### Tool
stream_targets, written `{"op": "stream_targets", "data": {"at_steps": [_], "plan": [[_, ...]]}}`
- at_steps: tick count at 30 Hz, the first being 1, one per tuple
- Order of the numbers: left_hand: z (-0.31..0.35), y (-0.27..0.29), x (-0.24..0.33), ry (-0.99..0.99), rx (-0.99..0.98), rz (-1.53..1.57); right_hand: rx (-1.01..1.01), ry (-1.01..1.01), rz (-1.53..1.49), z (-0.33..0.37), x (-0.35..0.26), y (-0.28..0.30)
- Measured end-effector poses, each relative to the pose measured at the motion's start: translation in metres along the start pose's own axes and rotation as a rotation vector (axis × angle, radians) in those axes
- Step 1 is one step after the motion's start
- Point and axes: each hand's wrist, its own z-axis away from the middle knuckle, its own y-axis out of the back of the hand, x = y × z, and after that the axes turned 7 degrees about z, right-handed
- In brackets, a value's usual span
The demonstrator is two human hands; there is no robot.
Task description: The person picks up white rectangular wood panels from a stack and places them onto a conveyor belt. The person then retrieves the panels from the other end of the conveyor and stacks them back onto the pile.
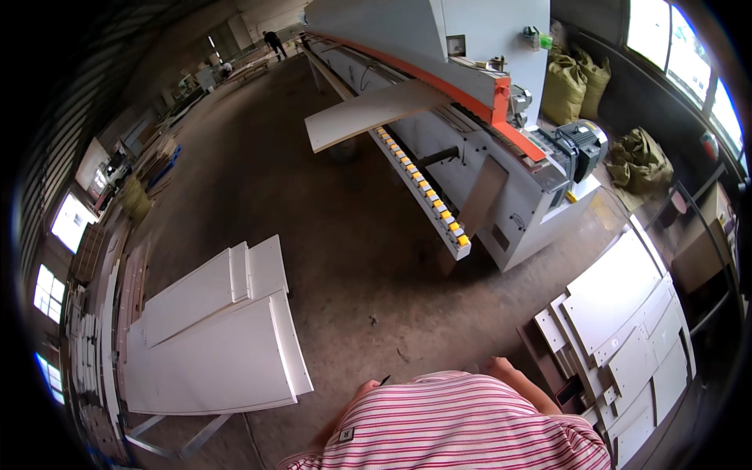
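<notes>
My left hand (366,388) is low in front of my striped shirt, mostly hidden by it. Its visible fingers look closed, and the short tip of a thin dark object (385,381) sticks out beside them. On the other side of the shirt, my right hand (500,365) looks curled; what it holds, if anything, is hidden. Ahead stands a long grey-and-orange panel machine (501,192). A flat board (376,113) lies across its infeed and overhangs the side rail with yellow rollers (423,184).
White panels (211,360) are stacked on a low metal stand at left. More cut panels (627,313) are piled at right, close to my right arm. A motor (583,141) and sacks (564,86) are beyond the machine's end. A person (274,43) stands far back.
</notes>
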Motion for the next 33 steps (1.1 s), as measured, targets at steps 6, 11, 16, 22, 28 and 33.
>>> {"op": "stream_targets", "data": {"at_steps": [6,11,16,22,28,33], "plan": [[-0.022,-0.005,-0.009,0.025,-0.036,0.022,0.074,-0.068,-0.084,0.000,0.010,-0.011],[-0.027,0.002,-0.008,0.016,0.001,-0.067,0.064,0.042,0.048,0.010,-0.006,0.003],[-0.020,-0.004,0.015,0.014,0.062,-0.041,0.056,-0.021,-0.084,0.013,-0.001,0.006],[-0.029,-0.023,0.028,0.003,0.027,0.065,0.016,-0.111,-0.103,0.020,0.020,0.018],[-0.060,-0.030,0.027,0.115,-0.191,-0.055,0.036,-0.179,-0.263,0.025,0.043,0.033],[-0.061,-0.045,0.055,0.131,-0.120,-0.036,0.207,-0.129,-0.255,0.024,0.069,0.021]]}}
